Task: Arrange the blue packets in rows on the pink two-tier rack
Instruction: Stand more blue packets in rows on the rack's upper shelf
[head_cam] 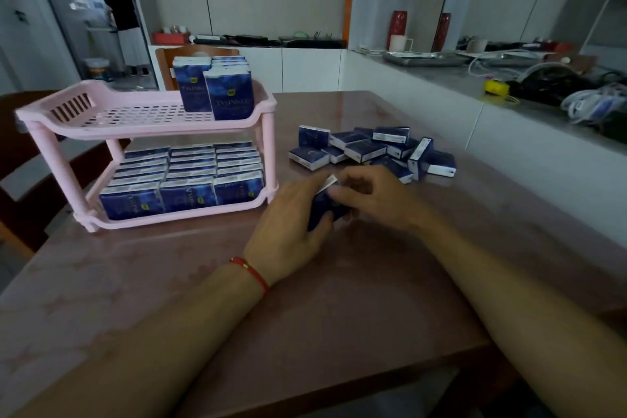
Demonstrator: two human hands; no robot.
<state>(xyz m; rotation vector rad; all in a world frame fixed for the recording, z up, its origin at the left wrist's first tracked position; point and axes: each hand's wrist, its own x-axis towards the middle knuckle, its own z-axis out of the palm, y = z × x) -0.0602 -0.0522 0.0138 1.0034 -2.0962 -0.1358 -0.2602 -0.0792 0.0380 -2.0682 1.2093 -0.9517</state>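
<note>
Pink plastic frames the work: a two-tier rack (142,119) stands at the left of a reddish-brown table (169,282), its base close to the table's left edge. The lower tier is packed with blue packets (186,176) standing in three rows; on the upper tier two short rows of upright packets (217,88) fill only the right end, leaving the perforated shelf bare to the left. A loose heap of packets (369,149) lies on the tabletop to the right of the rack, well apart from it, with a strip of bare table between. In front of the heap, both hands meet over one blue packet (327,207): the left hand (291,214) grips it from the left with thumb curled under, and the right hand (369,193) pinches it from the right. Fingers hide most of that packet; only a dark face and a white corner show. Wide bare tabletop stretches toward the near edge. A white counter (441,102) runs along the table's right side, its clutter too dim to name. A person (122,17) stands in the far doorway, back turned.
</note>
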